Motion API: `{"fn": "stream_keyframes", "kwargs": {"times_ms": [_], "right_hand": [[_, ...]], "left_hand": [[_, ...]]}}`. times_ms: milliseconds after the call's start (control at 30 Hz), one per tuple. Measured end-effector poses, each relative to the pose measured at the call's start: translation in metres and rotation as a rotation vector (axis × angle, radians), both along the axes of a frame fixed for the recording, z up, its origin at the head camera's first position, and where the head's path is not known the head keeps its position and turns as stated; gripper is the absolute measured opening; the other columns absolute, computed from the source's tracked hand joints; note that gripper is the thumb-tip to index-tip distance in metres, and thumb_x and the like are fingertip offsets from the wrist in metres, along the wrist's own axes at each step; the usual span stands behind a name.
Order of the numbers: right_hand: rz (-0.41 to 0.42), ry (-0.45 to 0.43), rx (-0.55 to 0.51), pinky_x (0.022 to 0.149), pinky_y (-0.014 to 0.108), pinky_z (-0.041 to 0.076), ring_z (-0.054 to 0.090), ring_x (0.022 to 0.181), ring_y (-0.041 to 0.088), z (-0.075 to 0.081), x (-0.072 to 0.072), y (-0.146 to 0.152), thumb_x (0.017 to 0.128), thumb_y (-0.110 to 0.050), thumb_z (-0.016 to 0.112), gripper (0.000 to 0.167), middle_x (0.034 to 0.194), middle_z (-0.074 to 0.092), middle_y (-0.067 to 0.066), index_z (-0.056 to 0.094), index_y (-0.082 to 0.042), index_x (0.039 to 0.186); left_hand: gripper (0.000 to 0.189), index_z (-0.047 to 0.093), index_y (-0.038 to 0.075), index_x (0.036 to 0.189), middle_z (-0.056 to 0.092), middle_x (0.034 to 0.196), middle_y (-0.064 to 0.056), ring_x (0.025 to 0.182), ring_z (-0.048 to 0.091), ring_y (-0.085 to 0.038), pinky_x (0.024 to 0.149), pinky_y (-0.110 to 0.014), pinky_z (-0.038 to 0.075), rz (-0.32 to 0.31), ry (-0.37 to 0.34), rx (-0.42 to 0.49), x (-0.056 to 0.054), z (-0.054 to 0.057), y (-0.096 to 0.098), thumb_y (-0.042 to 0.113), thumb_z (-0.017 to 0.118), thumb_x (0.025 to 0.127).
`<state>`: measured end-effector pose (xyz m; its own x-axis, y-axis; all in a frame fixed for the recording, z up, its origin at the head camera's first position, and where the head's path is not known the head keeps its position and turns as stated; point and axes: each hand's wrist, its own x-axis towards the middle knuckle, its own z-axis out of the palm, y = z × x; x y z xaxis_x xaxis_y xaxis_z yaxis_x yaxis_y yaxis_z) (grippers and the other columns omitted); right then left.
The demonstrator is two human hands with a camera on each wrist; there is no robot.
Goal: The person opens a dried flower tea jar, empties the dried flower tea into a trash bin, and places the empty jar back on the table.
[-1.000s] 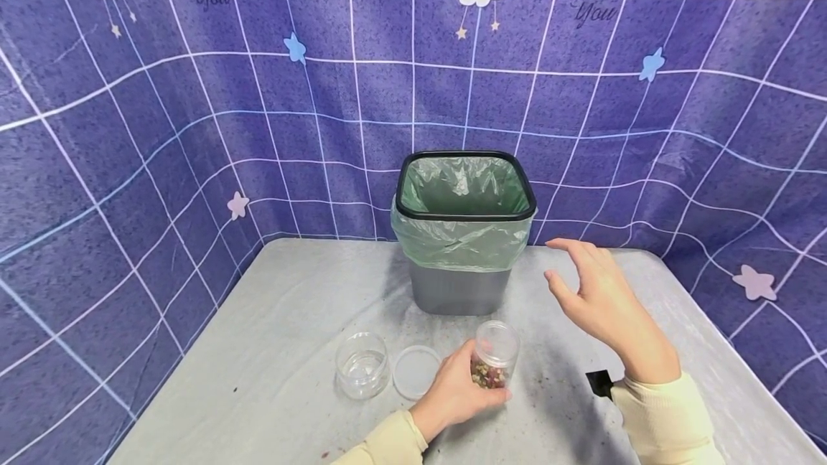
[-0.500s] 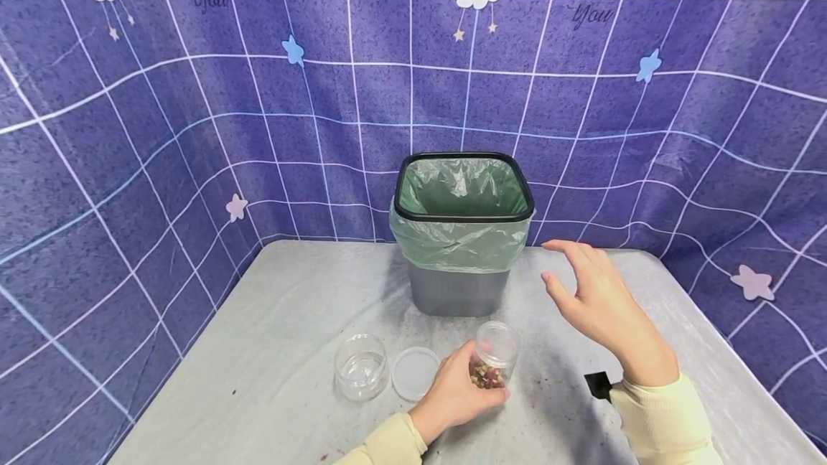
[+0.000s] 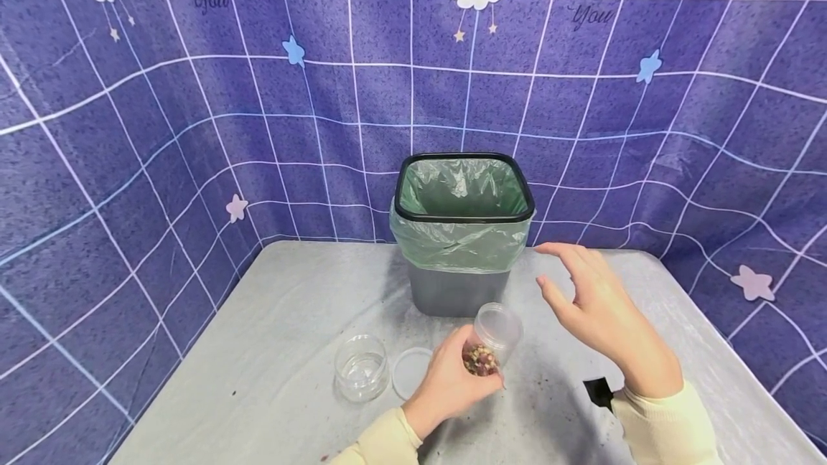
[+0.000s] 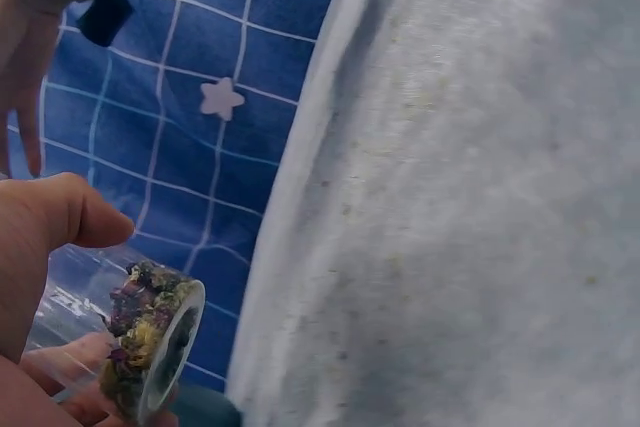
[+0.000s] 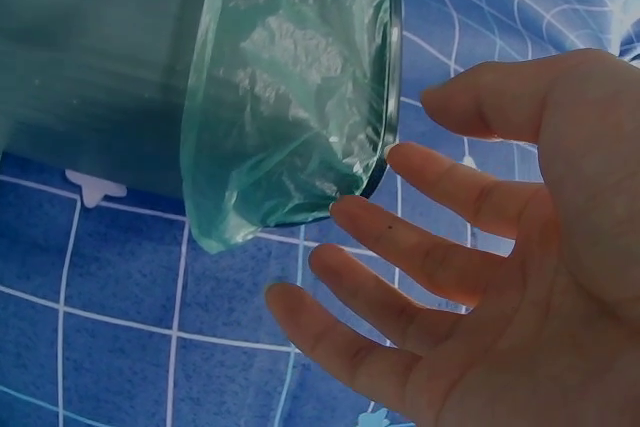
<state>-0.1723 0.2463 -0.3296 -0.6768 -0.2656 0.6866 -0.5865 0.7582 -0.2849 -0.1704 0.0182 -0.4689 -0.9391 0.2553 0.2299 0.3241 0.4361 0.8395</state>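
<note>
My left hand [image 3: 449,380] grips a clear plastic jar [image 3: 499,326], its mouth uncovered and tilted away from me. Dried flowers [image 3: 481,360], yellow, green and dark red, lie in its lower part. In the left wrist view, thumb and fingers wrap the jar near its flower-filled base [image 4: 150,332]. A round translucent lid [image 3: 408,372] lies flat on the table, partly hidden behind that hand. To its left stands a clear glass cup [image 3: 362,370]. My right hand [image 3: 597,311] hovers right of the bin, fingers spread and lightly bent, holding nothing in the right wrist view.
A grey bin [image 3: 460,289] with a black rim and a green liner bag [image 3: 461,244] stands behind the jar. The grey-covered table [image 3: 258,350] bears small specks. Purple-blue checked cloth [image 3: 323,113] hangs behind and on both sides.
My left hand has raised the jar slightly and tilted it more, so the flowers have shifted within it. The right hand has drifted a little to the left.
</note>
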Motion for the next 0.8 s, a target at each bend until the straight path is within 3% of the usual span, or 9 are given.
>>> {"fn": "stream_keyframes", "kwargs": {"times_ms": [233,333,500,633,800], "right_hand": [[0.03,0.008,-0.014,0.099,0.05,0.043,0.059,0.118,0.032,0.004,0.007,-0.005,0.093,-0.009,0.071,0.042,0.126,0.067,0.009,0.064,-0.012,0.134],[0.042,0.021,-0.005,0.092,0.044,0.048,0.061,0.114,0.026,0.006,0.01,-0.009,0.094,-0.01,0.07,0.041,0.125,0.068,0.005,0.064,-0.013,0.135],[0.08,0.062,0.013,0.078,0.034,0.055,0.063,0.101,0.018,0.01,0.016,-0.014,0.093,-0.007,0.071,0.041,0.12,0.069,0.001,0.064,-0.011,0.134],[0.13,0.064,0.0,0.077,0.032,0.057,0.064,0.097,0.013,0.012,0.021,-0.019,0.094,-0.006,0.07,0.042,0.12,0.068,0.0,0.064,-0.012,0.135],[0.177,0.067,-0.046,0.078,0.018,0.052,0.063,0.092,0.006,0.014,0.028,-0.027,0.096,-0.006,0.068,0.043,0.113,0.068,-0.003,0.062,-0.015,0.137]], "left_hand": [[0.059,0.063,0.03,0.123,0.061,0.109,0.008,0.097,0.057,-0.007,0.086,-0.028,0.048,-0.015,0.095,0.02,0.006,0.022,-0.007,0.025,0.086,0.069],[0.065,0.062,0.03,0.128,0.06,0.112,0.007,0.098,0.057,-0.008,0.088,-0.029,0.048,-0.004,0.135,0.016,0.008,0.034,-0.013,0.023,0.085,0.068],[0.067,0.063,0.031,0.128,0.06,0.116,0.004,0.101,0.058,-0.008,0.089,-0.031,0.049,0.023,0.234,-0.011,0.008,0.06,-0.02,0.022,0.087,0.065],[0.068,0.064,0.03,0.124,0.058,0.114,0.006,0.099,0.057,-0.009,0.087,-0.032,0.049,0.056,0.306,-0.022,0.008,0.079,-0.025,0.021,0.088,0.062],[0.067,0.065,0.026,0.123,0.056,0.111,0.003,0.098,0.056,-0.009,0.085,-0.03,0.051,0.084,0.361,-0.006,0.008,0.094,-0.028,0.019,0.087,0.06]]}}
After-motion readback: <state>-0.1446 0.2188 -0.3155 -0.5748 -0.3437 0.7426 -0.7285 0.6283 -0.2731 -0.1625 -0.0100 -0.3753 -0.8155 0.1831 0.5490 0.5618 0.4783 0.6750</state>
